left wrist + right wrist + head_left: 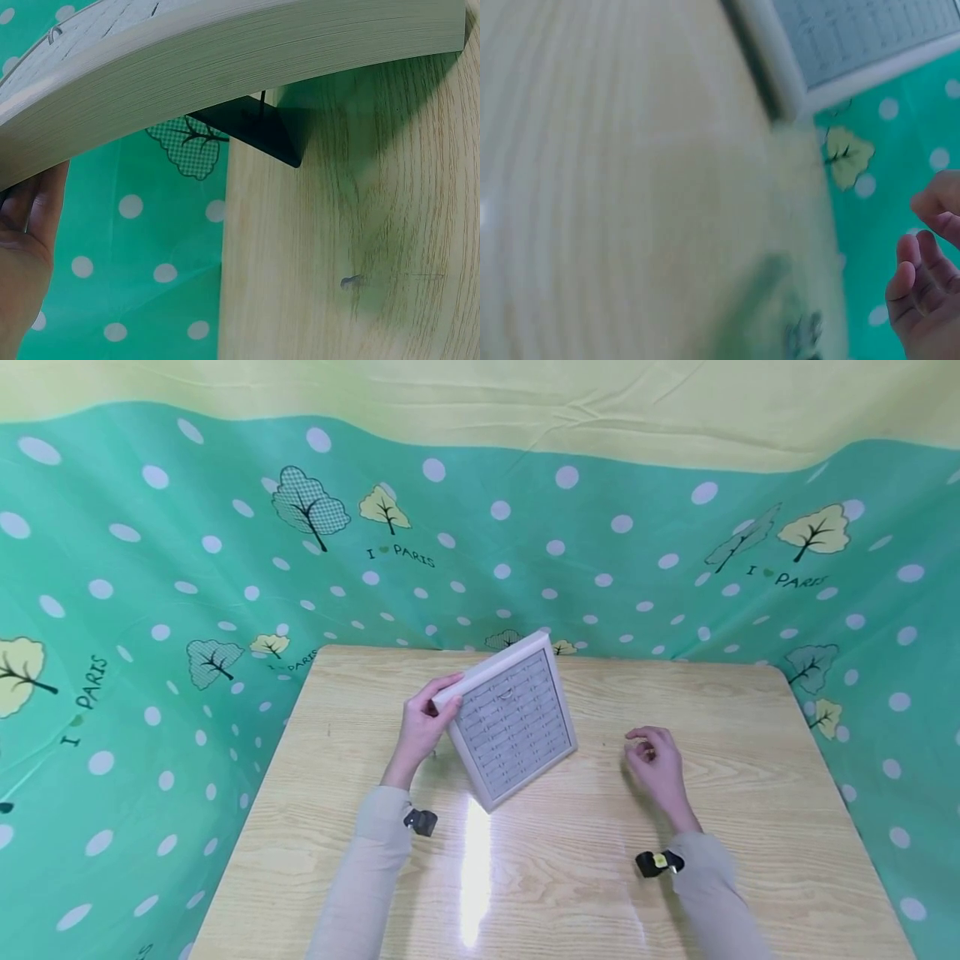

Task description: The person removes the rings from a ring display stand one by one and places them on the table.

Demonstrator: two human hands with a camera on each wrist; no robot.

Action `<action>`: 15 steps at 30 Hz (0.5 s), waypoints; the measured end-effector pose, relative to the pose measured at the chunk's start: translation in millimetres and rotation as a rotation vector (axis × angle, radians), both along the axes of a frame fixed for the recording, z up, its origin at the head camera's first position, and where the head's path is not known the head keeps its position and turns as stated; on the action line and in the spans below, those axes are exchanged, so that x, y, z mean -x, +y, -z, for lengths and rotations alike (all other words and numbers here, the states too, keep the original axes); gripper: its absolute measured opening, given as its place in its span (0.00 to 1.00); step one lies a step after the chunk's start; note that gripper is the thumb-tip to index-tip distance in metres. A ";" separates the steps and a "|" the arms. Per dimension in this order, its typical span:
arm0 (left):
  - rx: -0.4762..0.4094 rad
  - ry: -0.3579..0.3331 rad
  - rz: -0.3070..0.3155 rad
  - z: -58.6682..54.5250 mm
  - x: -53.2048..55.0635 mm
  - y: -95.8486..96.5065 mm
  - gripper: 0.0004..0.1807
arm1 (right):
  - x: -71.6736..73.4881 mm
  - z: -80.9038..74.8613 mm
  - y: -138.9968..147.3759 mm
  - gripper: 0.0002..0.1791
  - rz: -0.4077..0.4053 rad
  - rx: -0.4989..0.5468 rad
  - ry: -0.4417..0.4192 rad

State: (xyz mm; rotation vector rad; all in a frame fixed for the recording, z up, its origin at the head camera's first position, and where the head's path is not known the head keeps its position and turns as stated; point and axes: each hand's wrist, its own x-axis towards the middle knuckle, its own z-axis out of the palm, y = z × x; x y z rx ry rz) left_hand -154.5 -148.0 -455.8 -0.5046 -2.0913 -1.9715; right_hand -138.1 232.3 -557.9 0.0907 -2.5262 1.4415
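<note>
A square white-framed board (513,722) leans tilted over the table, its grey front crossed by rows of plank-like marks. My left hand (422,727) grips it at the upper left corner, thumb on the front edge. In the left wrist view the frame's thick pale side (247,67) spans the top, with the left hand (26,247) beneath it. Behind the board a black triangular support (259,127) juts out. A small ring-like hook (55,34) shows on its face. Off to the right, my right hand (657,768) hovers with fingers loosely bent, holding nothing.
The light wooden table (315,860) carries a bright glare streak near its middle. Behind and beside it hangs a green dotted cloth (225,552) with tree prints. Each wrist wears a small black camera, such as the right one (660,862).
</note>
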 end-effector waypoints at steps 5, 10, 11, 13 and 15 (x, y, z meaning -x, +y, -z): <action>0.003 -0.003 -0.003 0.6 -0.3 -0.3 0.17 | 4.8 -12.5 -20.8 0.09 -0.036 0.042 0.029; 0.016 -0.003 -0.011 0.7 -0.3 -0.4 0.17 | -2.6 -49.6 -46.0 0.09 -0.065 0.087 0.054; 0.019 -0.002 -0.012 0.5 -0.3 -0.4 0.17 | -4.1 -56.3 -50.3 0.09 -0.069 0.093 0.058; 0.025 0.000 -0.015 0.0 -0.4 -0.3 0.17 | -5.4 -63.8 -56.8 0.09 -0.074 0.089 0.083; 0.027 0.002 -0.017 -0.1 -0.4 -0.1 0.17 | -3.8 -64.7 -60.5 0.09 -0.085 0.089 0.106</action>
